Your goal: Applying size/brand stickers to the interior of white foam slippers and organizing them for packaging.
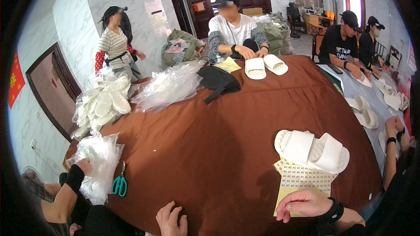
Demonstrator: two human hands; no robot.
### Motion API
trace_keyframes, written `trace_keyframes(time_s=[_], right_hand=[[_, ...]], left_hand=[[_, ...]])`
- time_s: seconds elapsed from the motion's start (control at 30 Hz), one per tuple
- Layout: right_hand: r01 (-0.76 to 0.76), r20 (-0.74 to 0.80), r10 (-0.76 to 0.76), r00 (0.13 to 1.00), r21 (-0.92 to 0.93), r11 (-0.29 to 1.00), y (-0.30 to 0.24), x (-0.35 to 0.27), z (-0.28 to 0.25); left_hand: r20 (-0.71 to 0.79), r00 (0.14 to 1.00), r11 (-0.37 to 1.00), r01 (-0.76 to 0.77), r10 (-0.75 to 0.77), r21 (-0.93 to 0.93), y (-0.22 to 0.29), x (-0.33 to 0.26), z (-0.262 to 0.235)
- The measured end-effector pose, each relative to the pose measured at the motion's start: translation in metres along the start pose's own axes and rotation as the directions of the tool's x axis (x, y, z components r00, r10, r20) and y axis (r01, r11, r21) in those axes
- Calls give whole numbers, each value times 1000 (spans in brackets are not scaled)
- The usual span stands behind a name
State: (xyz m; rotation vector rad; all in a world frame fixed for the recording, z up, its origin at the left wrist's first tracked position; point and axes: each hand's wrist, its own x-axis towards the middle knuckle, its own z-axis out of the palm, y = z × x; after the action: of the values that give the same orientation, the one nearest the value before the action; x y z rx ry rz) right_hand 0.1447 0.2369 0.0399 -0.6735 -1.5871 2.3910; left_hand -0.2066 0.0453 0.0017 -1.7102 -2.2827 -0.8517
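Yellow sticker sheets lie fanned at the near right of the brown tablecloth, partly under a pair of white slippers. Right hand rests palm down on the near edge of the sheets — fingers loosely curled, pressing paper, not gripping anything. Left hand sits at the near table edge, well apart to the left, fingers relaxed, holding nothing. Slippers lie just beyond the right hand's fingers, side by side, long axes running near-left to far-right, soles up as far as I can tell. Right hand is clearly the nearer one. Green-handled scissors lie far left, beside a clear bag pile — another person's hand on it.
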Motion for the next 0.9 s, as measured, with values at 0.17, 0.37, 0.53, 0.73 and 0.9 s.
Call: trace_keyframes(time_s=[0.17,0.37,0.53,0.73,0.9], right_hand=[[-58,-58,57,997,-20,998,-5,-1,2],[-44,-76,48,996,53,998,-5,-6,3],[-86,-31,88,996,64,994,-2,-7,2],[-103,21,102,995,66,992,0,-5,1],[-103,58,98,993,84,991,0,-3,2]], left_hand=[[4,1000,999,23,-24,26,4,-1,0],[3,1000,998,12,-12,55,8,1,-1],[1,1000,998,18,-18,55,9,1,1],[-17,1000,998,19,-18,58,8,1,3],[-46,999,998,0,3,60,8,2,4]])
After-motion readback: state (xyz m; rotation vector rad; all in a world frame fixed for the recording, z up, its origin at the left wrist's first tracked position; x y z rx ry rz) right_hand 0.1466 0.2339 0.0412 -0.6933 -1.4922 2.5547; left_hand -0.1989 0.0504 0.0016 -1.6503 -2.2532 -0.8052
